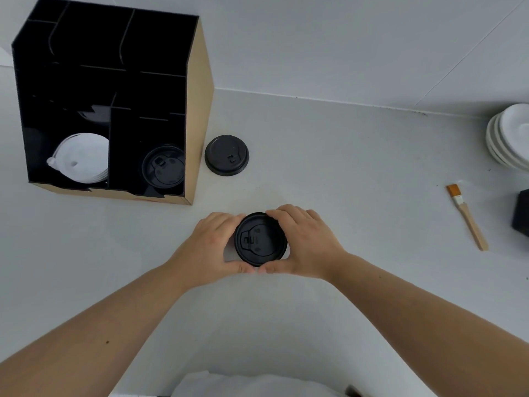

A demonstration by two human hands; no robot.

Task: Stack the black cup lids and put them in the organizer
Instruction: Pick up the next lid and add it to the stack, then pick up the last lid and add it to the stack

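Nearest the viewer, two bare forearms reach forward over the pale grey countertop. The left hand and right hand cup a round black plastic cup lid between them, fingers curled around its far rim and thumbs meeting at its near edge; whether it is one lid or a stack cannot be told. This lid sits in front of the organizer, just to its right. Farther out, a second black plastic cup lid lies flat on the countertop just beside the organizer's right wall. The organizer, a tan-sided box with black dividers, holds more black lids in its front right compartment and white lids in its front left. Well right of the organizer lie a wooden-handled brush, a stack of white saucers and a dark block at the frame's edge.
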